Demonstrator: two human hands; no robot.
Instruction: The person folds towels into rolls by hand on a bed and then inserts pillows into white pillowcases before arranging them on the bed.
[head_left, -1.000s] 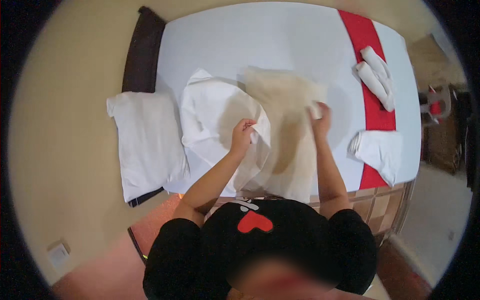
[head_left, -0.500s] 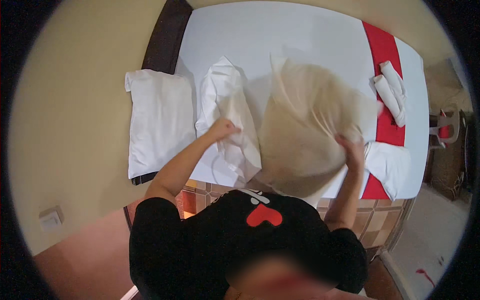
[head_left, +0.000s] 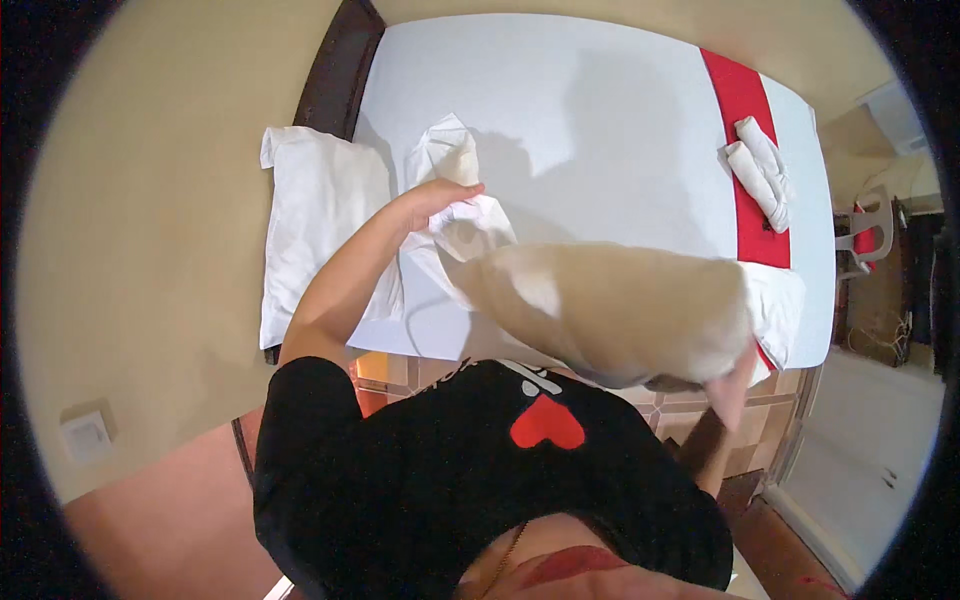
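Over the near edge of the bed lies a cream pillow [head_left: 610, 305], stretched sideways. Its left end reaches into the opening of a crumpled white pillowcase [head_left: 450, 240]. My left hand [head_left: 435, 203] is closed on the pillowcase, thumb pointing right. At the pillow's far right end my right hand [head_left: 732, 385], partly blurred, grips the lower corner; some of its fingers are hidden behind the pillow.
A white-covered pillow [head_left: 325, 225] lies at the left by the dark headboard [head_left: 340, 70]. The bed's white sheet [head_left: 540, 110] carries a red runner [head_left: 733, 95] with rolled white towels [head_left: 760, 175]. A white cloth [head_left: 785, 310] lies beyond my right hand. A plastic chair [head_left: 872, 235] stands at right.
The pillow has swung down from upright to lying sideways, and its left end has come to the pillowcase opening. My left hand has moved up, my right hand down and toward me.
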